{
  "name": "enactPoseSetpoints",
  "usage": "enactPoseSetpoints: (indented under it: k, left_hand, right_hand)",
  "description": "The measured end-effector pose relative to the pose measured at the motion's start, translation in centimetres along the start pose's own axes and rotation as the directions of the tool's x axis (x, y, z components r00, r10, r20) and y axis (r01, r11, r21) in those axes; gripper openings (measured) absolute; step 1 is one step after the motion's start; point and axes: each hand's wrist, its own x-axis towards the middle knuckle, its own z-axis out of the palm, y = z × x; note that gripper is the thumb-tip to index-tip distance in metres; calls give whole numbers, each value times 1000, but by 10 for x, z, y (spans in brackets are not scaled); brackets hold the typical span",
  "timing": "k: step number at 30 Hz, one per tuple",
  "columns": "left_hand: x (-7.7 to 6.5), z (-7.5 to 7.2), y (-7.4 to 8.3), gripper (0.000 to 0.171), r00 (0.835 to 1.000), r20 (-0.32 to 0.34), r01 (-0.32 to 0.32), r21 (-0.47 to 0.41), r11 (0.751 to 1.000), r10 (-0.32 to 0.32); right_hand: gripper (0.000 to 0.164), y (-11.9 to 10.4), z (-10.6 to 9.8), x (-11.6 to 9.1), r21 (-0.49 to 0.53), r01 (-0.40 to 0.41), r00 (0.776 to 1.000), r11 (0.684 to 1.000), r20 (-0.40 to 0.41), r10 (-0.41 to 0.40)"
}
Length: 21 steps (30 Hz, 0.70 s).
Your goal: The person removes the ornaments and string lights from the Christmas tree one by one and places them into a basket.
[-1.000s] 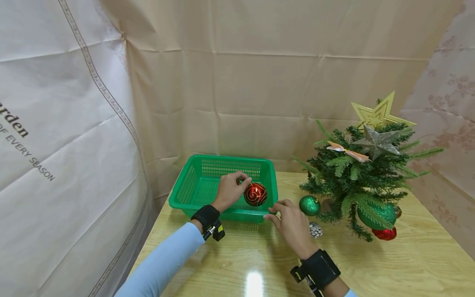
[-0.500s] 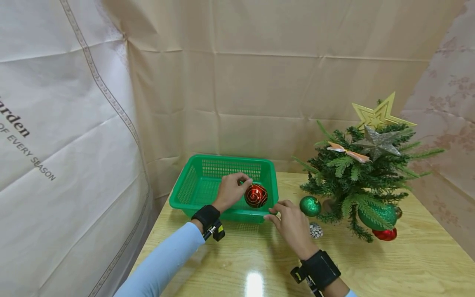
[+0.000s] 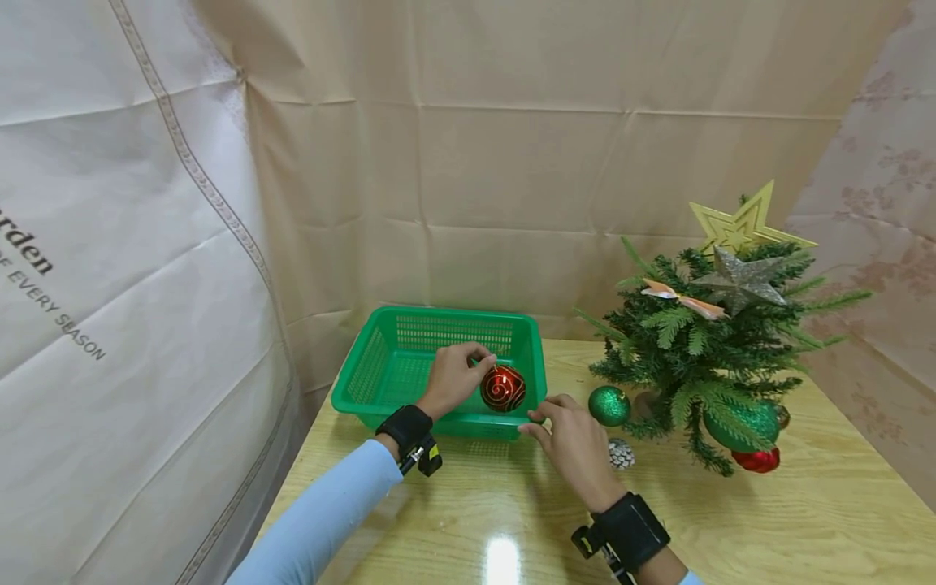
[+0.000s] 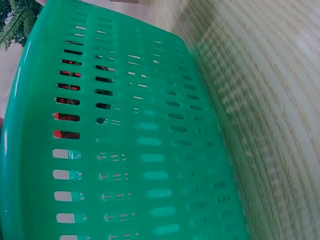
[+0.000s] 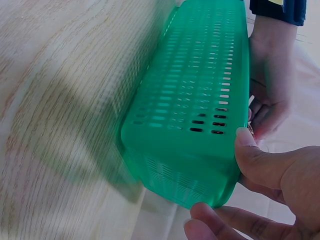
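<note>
My left hand (image 3: pixel 455 379) reaches over the front of a green plastic basket (image 3: pixel 478 426) and pinches the top of a red Christmas bauble (image 3: pixel 503 388). Gold swirls mark the bauble, which hangs from my fingertips within the basket. At the basket's front right corner, my right hand (image 3: pixel 574 443) grips the rim between thumb and fingers. The right wrist view shows that right thumb (image 5: pixel 262 162) on the rim, with fingers around the corner. Slotted basket wall (image 4: pixel 35 175) fills much of the left wrist view, and red shows through some slots.
Right of the basket stands a small Christmas tree (image 3: pixel 702 357) with a gold star (image 3: pixel 738 227), a silver star (image 3: pixel 746 280) and a ribbon bow (image 3: pixel 683 299). A green glitter bauble (image 3: pixel 609 405) and a pinecone (image 3: pixel 621 453) lie on the wooden table (image 3: pixel 453 520) between them.
</note>
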Motion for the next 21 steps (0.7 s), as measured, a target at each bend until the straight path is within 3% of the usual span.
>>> enactPoseSetpoints:
  k: [21]
  left_hand:
    - [-1, -2, 0, 13, 998, 60, 15, 23, 1000, -16]
  right_hand:
    - [21, -2, -1, 0, -1, -18, 1000, 1000, 13, 18]
